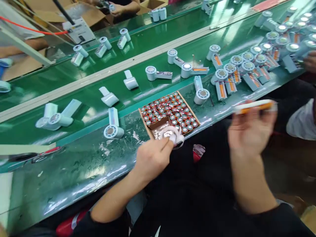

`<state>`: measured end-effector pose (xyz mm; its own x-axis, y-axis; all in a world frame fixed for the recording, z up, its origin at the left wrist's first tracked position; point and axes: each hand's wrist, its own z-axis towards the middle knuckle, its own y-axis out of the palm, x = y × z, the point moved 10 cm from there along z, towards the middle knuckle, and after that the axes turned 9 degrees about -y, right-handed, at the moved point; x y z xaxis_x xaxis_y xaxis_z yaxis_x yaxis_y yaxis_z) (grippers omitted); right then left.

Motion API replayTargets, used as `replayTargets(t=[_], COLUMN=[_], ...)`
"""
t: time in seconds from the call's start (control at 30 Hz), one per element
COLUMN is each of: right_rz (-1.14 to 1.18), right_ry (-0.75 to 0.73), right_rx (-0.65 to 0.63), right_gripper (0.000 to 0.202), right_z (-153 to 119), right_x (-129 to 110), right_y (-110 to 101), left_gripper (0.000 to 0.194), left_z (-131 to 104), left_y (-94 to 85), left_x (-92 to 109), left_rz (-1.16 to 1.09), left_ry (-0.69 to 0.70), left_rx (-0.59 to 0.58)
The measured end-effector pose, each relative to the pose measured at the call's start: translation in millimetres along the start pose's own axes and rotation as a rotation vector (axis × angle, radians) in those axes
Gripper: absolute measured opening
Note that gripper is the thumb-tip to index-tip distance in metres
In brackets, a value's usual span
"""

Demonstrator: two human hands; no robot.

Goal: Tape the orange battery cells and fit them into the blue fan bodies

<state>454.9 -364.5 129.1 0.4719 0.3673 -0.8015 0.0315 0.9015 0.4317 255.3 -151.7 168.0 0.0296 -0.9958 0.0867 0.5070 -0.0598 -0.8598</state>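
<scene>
My left hand (pixel 154 156) is closed on a white ring-shaped piece (pixel 170 130) that looks like a roll of tape. It hovers over the near corner of a shallow box (pixel 149 133) filled with orange-rimmed round battery cells (pixel 168 108). To the right, my right hand (pixel 249 131) is raised and blurred, with its fingers around a slim white and orange piece (pixel 256 106) whose kind I cannot make out. A pale blue fan housing (pixel 201 95) lies just beyond the box, and another fan housing (pixel 113 130) lies to its left.
Several fan housings with orange strips (pixel 229 74) crowd the right side. More pale blue parts (pixel 108 98) lie along the green conveyor (pixel 93 82). Scissors (pixel 46 154) lie at the left. Co-workers' hands (pixel 118 10) show at the far side and the right edge.
</scene>
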Motion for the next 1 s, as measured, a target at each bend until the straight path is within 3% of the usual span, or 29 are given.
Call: replayTargets(t=[0.1, 0.17, 0.23, 0.37, 0.47, 0.53, 0.7, 0.77, 0.83, 0.9, 1.0], right_rz=[0.052, 0.016, -0.070, -0.305, -0.465, -0.480, -0.415, -0.435, -0.482, -0.533, -0.588], right_ry=[-0.067, -0.013, 0.030, 0.088, 0.210, 0.245, 0.120, 0.114, 0.144, 0.183, 0.175], right_rx=[0.004, -0.106, -0.148, -0.025, 0.025, 0.042, 0.039, 0.043, 0.040, 0.025, 0.018], right_gripper=[0.050, 0.061, 0.067, 0.064, 0.065, 0.069, 0.066, 0.064, 0.061, 0.060, 0.057], right_z=[27.3, 20.9, 6.5, -9.9, -11.7, -8.8, 1.2, -2.6, -10.5, -19.1, -22.2], right_x=[6.0, 16.1, 19.2, 11.3, 15.9, 20.5, 22.3, 23.4, 25.4, 27.9, 27.3], right_y=[-12.4, -6.7, -13.2, -67.6, -103.7, -109.9, -77.6, -71.3, -74.2, -81.5, -89.3], left_gripper=[0.018, 0.027, 0.036, 0.043, 0.045, 0.047, 0.048, 0.052, 0.050, 0.043, 0.043], left_z=[29.4, 44.2, 46.4, 1.0, -16.8, 4.3, 115.9, 153.3, 179.6, 193.4, 195.4], left_y=[7.0, 13.1, 8.3, -20.3, -17.3, -0.4, 67.6, 94.9, 114.8, 126.8, 127.8], left_x=[-43.1, -66.5, -96.0, -177.2, -231.3, -263.9, -335.5, -348.9, -349.3, -340.8, -322.0], left_rz=[0.085, 0.036, -0.001, 0.225, 0.363, 0.362, 0.088, -0.015, -0.075, -0.126, -0.160], left_ry=[-0.075, -0.081, -0.168, -0.537, -0.636, -0.659, -0.880, -0.929, -0.896, -0.815, -0.676], left_rx=[-0.133, -0.220, -0.191, -0.008, -0.078, -0.171, -0.354, -0.406, -0.433, -0.444, -0.415])
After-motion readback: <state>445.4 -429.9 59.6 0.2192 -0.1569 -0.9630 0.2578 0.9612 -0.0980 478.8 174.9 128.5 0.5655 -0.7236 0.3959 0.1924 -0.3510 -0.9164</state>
